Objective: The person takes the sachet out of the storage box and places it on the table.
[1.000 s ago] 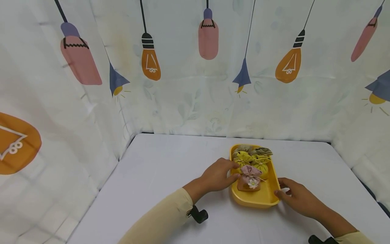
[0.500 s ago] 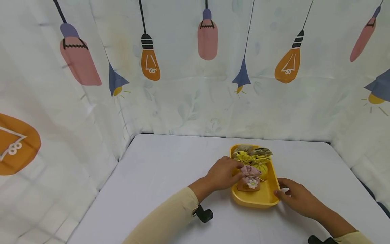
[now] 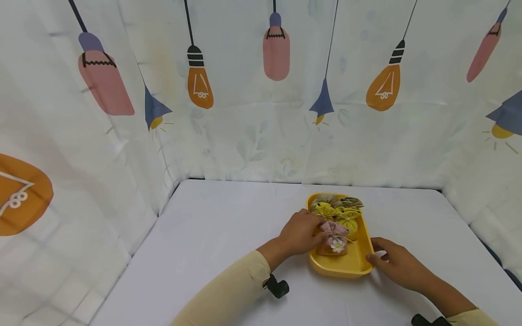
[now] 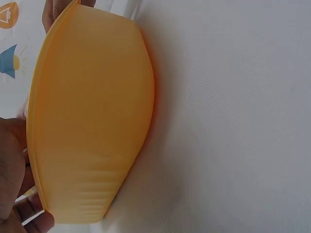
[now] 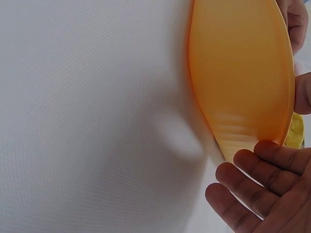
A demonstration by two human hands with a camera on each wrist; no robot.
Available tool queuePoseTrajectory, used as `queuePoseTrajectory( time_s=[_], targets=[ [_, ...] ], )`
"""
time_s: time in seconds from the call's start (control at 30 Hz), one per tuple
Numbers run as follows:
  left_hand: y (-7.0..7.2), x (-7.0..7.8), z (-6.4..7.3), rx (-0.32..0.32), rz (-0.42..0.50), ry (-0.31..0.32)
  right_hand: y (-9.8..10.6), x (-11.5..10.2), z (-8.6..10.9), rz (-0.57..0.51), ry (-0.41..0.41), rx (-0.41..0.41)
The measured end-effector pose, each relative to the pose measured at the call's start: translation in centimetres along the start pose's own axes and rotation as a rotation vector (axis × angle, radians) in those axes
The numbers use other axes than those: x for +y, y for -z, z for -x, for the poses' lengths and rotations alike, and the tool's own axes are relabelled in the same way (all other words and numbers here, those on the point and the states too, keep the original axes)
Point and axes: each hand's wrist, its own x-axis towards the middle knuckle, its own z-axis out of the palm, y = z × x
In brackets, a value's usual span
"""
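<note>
A yellow tray stands on the white table, holding several small drawstring pouches. Nearest the front lies a pink pouch with a white flower and a brown base. Behind it are yellow pouches, and a greenish-grey pouch lies at the far end. Reaching over the tray's left rim, my left hand pinches the pink pouch's gathered neck between thumb and index finger. My right hand grips the right rim, with its thumb over the edge and its fingers spread along the outer wall.
The white table extends on both sides of the tray. A curtain printed with lamps and bulbs hangs behind it and along the sides. Black wrist mounts sit at both sleeves.
My left hand has moved slightly right, from the tray's left rim onto the pink pouch. The right hand has stayed at the right rim, and the tray has not moved.
</note>
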Motion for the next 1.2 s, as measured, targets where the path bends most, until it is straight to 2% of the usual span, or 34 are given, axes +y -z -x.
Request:
queuePoseTrajectory(
  time_s=[0.3,0.5,0.73,0.97,1.2],
  targets=[
    [0.0,0.1,0.1,0.003,0.050,0.044,0.1,-0.2,0.0,-0.002,-0.005,-0.002],
    [0.5,0.3,0.0,0.022,0.161,0.075,0.2,-0.3,0.0,0.005,-0.013,-0.001],
    [1.2,0.3,-0.1,0.054,0.297,0.048,0.2,-0.4,0.0,0.003,-0.014,-0.001],
    [1.9,0.4,0.4,0.046,0.489,0.112,0.1,-0.3,0.0,0.003,-0.003,0.000],
    [2.4,0.6,0.6,0.101,0.546,0.106,0.0,-0.2,0.0,-0.003,-0.020,-0.008]
  ],
)
